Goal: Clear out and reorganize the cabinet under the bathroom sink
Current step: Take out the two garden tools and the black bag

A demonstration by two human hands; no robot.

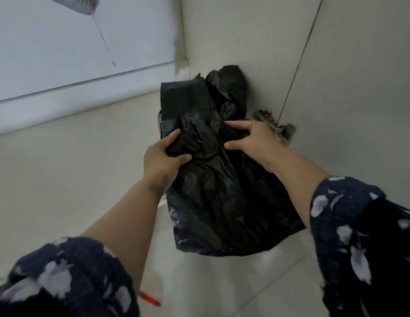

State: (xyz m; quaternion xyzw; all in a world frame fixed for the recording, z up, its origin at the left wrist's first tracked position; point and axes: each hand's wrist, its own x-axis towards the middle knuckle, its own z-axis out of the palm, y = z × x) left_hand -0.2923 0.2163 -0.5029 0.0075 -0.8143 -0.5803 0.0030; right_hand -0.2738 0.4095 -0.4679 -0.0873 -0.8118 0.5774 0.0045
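A bulky black plastic bag [213,179] sits in the right corner of the pale cabinet floor [73,161], its crumpled top leaning against the right side wall. My left hand [164,157] grips a fold of the bag's upper left part between thumb and fingers. My right hand [249,139] holds the upper right part, thumb and forefinger spread over the plastic, the other fingers hidden behind it.
A metal door hinge [275,124] is fixed on the right wall just behind my right hand. A grey pipe part [85,5] hangs at the top left over the white back panel [62,53]. A red-edged white object [151,298] lies on the tiled floor below.
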